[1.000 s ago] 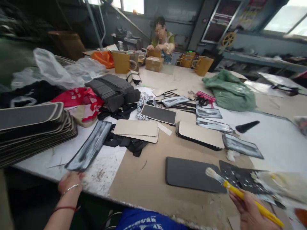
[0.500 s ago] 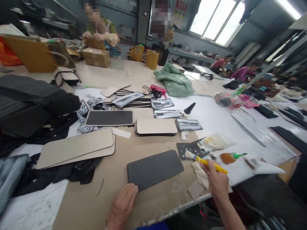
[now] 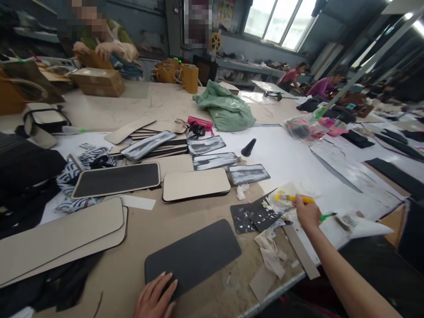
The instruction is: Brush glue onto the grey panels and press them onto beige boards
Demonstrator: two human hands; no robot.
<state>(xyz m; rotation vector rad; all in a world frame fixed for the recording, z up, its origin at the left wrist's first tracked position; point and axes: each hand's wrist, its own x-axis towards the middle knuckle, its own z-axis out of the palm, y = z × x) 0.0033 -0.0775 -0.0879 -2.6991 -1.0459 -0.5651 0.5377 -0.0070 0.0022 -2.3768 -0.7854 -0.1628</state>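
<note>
My left hand [image 3: 155, 297] lies with fingers outstretched on the near left corner of a dark grey rounded panel [image 3: 195, 255], which rests flat on the brown board. Gripped in my right hand [image 3: 308, 213] is a brush [image 3: 291, 198] with a yellow handle. Its bristle end is over a pale, translucent bag or tub of whitish paste [image 3: 272, 201], and I cannot make out the bristles. Under the paste are dark scraps [image 3: 244, 218] spattered with white. A green-tipped bottle [image 3: 327, 216] sits partly hidden behind my right hand.
Stacked beige panels [image 3: 196, 183] and a black panel with a pale rim [image 3: 116, 180] lie beyond. White-smeared dark pieces [image 3: 249, 174] are grouped behind them, near a black cone [image 3: 248, 147] and a green bag [image 3: 228, 108]. A co-worker [image 3: 106, 46] handles a brown piece across the table.
My right hand has carried the brush away from the spattered scraps, forward to the paste. My left hand has slid from the panel's edge onto its surface. The view has shifted right.
</note>
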